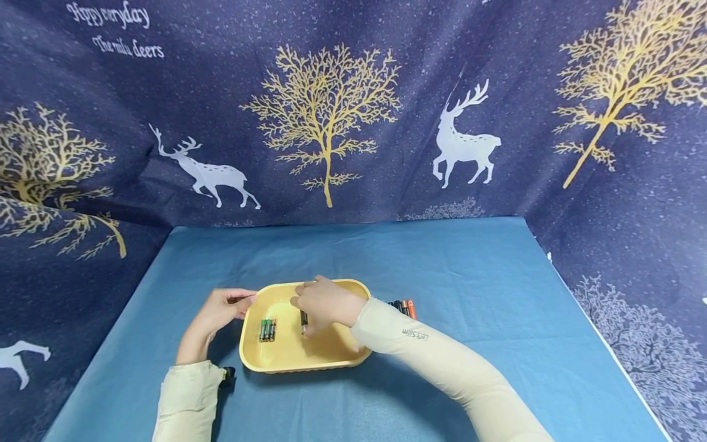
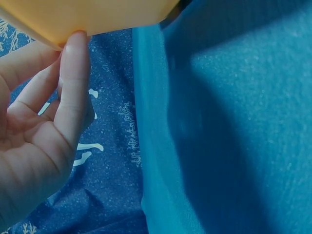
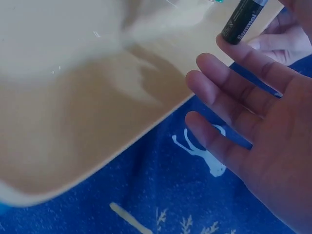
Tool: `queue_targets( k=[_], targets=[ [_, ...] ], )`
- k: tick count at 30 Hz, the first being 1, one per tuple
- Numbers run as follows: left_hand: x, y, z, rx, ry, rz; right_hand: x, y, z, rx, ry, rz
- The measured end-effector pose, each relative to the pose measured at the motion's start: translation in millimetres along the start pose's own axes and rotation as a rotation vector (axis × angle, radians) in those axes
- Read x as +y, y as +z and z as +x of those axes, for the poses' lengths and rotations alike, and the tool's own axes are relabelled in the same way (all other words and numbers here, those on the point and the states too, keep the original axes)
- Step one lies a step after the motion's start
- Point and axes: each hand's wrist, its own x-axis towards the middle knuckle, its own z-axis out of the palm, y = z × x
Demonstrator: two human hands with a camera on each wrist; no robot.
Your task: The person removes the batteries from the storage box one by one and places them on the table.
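A yellow plastic basin (image 1: 307,368) stands on the blue cloth. My left hand (image 1: 222,313) pinches its rim at the left side, and in the left wrist view the thumb (image 2: 75,73) presses the basin wall (image 2: 102,14) from below. Over the basin's middle, my right hand (image 1: 327,304) holds a black battery (image 1: 304,320) by its ends, between index finger and thumb. The right wrist view shows this battery (image 3: 242,22) with white lettering, the other fingers spread apart from it. Several small green-and-black batteries (image 1: 267,330) lie side by side in the basin's left part.
A row of black and orange cylinders (image 1: 405,308) lies on the cloth right of the basin, partly hidden by the right sleeve (image 1: 397,328). A dark blue curtain (image 1: 359,141) with deer and trees hangs behind the table (image 1: 469,276).
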Motion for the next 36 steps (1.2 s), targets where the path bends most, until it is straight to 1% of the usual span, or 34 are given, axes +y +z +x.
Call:
queue_targets(
  k=[7, 12, 16, 23, 27, 30, 34, 36],
  targets=[
    [1.3, 0.6, -0.3, -0.002, 0.002, 0.009, 7, -6, -11.2, 0.006, 0.013, 0.001],
    [1.7, 1.1, -0.8, 0.002, -0.003, 0.013, 13, -7, -18.8, 0.045, 0.001, 0.002],
    [2.3, 1.2, -0.8, 0.005, 0.006, 0.022, 20, -9, -25.9, 0.074, -0.007, 0.012],
    [2.6, 0.2, -0.3, -0.002, 0.023, 0.005, 37, -7, -41.2, 0.130, 0.005, 0.049],
    [1.5, 0.5, 0.1, -0.003, 0.014, 0.020, 47, -6, -50.9, 0.161, 0.022, 0.069],
    [-0.1, 1.0, 0.5, -0.001, 0.006, 0.031, 53, -5, -57.6, 0.179, 0.035, 0.062],
    [-1.3, 0.8, 1.0, 0.000, 0.007, 0.029, 59, -2, -65.1, 0.191, 0.049, 0.058],
    [-1.3, 0.3, 1.2, -0.003, 0.011, 0.037, 62, 0, -68.8, 0.192, 0.056, 0.074]
  ],
)
